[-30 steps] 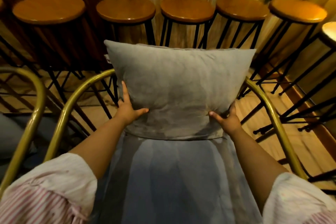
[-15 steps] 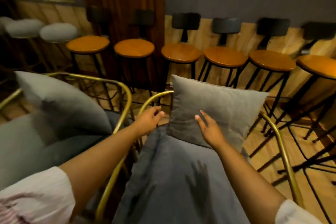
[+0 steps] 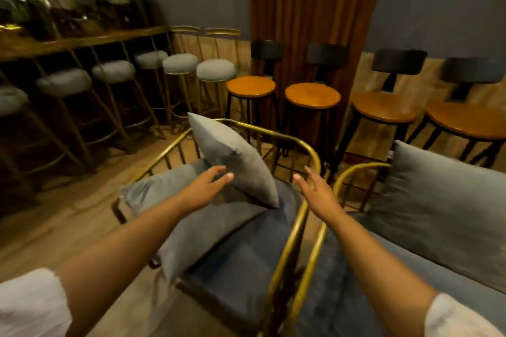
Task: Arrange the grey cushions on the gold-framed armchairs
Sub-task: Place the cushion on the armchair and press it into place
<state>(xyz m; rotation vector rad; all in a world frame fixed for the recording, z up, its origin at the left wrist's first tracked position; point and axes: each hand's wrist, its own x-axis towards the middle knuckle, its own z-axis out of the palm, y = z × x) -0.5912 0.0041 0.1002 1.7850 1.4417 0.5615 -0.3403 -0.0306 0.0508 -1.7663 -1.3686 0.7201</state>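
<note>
Head view: I am looking down at two gold-framed armchairs standing side by side, their brass-coloured rails nearly touching. My left hand [image 3: 204, 190] is reaching over the nearer gold-framed armchair with the dark blue-grey seat [image 3: 294, 230], fingers spread and its grip released; the fingertips are lying at, or just short of, the lower face of a square grey fabric cushion [image 3: 232, 161] — I cannot tell whether they are touching it. That cushion is standing tilted on one corner, leaning toward the curved back rail. Beneath it, a second, flatter grey cushion [image 3: 202, 230] is lying slumped across the seat, hanging over the left side rail. My right hand [image 3: 317, 193] is hovering open above the armchair's right rail, palm turned inward, grasping nothing and apart from the tilted cushion. On the second gold-framed armchair at the right [image 3: 356, 169], a large grey cushion [image 3: 443, 205] is sitting upright against the back. Behind the armchairs, round orange-topped wooden stools with black legs and dark backrests [image 3: 312, 96] are lining the wall in front of a brown curtain [image 3: 317, 3]. To the left, grey-padded stools on gold legs [image 3: 216, 70] are standing along a long bench [image 3: 82, 41] carrying blurred shiny things. White sleeves [image 3: 30, 304] are covering my upper arms.
</note>
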